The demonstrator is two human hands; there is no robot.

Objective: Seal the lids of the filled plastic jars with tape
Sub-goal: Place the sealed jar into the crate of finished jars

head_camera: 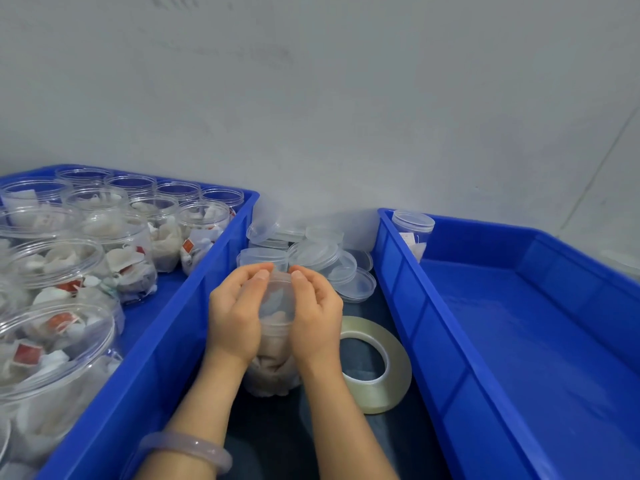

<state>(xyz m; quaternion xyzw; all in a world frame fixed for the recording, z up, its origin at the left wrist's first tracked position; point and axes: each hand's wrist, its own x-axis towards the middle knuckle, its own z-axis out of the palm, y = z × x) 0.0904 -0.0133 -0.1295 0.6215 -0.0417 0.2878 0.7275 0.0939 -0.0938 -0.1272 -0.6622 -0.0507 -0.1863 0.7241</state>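
A filled clear plastic jar (pixel 276 327) stands between the two blue crates, its lid end under my fingertips. My left hand (pixel 235 315) grips its left side and my right hand (pixel 317 313) grips its right side, fingers curled over the top. A roll of clear tape (pixel 375 363) lies flat just right of the jar, beside my right wrist. Whether tape is on the lid is hard to tell.
The blue crate (pixel 194 299) on the left holds several open filled jars (pixel 104 244). A pile of loose clear lids (pixel 318 258) lies behind the jar. The right blue crate (pixel 485 341) holds one lidded jar (pixel 414 233) in its far corner. A grey wall rises behind.
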